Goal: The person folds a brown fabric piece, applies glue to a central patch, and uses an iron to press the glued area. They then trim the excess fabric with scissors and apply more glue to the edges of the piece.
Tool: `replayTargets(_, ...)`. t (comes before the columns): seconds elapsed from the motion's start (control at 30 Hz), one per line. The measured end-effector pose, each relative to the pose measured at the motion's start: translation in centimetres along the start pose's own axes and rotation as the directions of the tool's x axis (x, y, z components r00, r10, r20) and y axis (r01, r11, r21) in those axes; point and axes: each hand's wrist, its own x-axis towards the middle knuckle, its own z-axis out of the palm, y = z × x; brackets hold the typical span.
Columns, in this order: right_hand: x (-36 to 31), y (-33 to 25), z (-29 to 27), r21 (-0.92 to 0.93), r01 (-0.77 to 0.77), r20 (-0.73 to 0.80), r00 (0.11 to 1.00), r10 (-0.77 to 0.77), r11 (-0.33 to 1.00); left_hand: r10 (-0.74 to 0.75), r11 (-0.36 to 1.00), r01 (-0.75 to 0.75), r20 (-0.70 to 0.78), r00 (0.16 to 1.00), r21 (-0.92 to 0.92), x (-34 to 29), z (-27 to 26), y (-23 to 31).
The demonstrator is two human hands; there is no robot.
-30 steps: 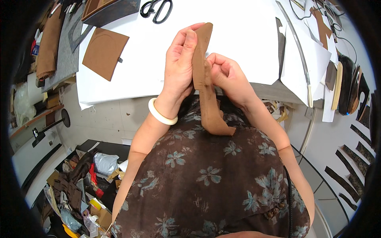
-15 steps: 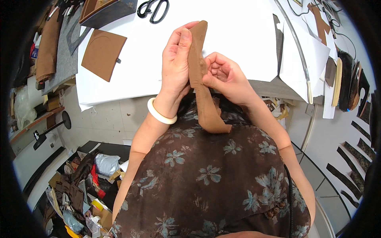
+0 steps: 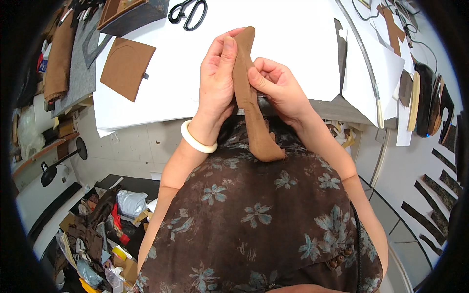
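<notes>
Occlusion and cropping, head view
Left hand (image 3: 217, 73): fingers partly hidden behind brown strip (image 3: 243, 73); scissors (image 3: 189, 15), dark box (image 3: 134, 22) cropped by upper edge.

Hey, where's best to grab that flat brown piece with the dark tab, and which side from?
Probably its right edge below the dark tab, coming from the right: the brown piece appears to lie flat on the paper, that edge is uncovered, and your left hand is on that side. A box crowds its far edge.
</notes>
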Motion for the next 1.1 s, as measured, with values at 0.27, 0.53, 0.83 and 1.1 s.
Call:
replayTargets(0.27,0.4,-0.8,0.5,0.004,-0.056,-0.030,0.998,0.056,0.998,0.021,0.999,-0.022,0.019,1.000,0.030,-0.2,-0.1,0.2)
replayTargets(0.53,0.3,-0.4,0.2,0.082,-0.015,0.007,1.000,0.015,0.997,-0.035,0.970,0.124,0.379,0.925,-0.211,0.9,-4.0,0.4)
replayTargets(0.83,0.4,-0.4,-0.3,0.109,-0.071,0.035,0.997,0.068,0.992,-0.044,0.976,0.126,0.409,0.911,-0.175,0.9,-3.9,0.7)
replayTargets(1.1,0.8,-0.1,-1.3,0.142,-0.081,0.093,0.993,0.068,0.987,-0.088,0.962,0.163,0.320,0.943,-0.219,0.6,-2.8,1.0)
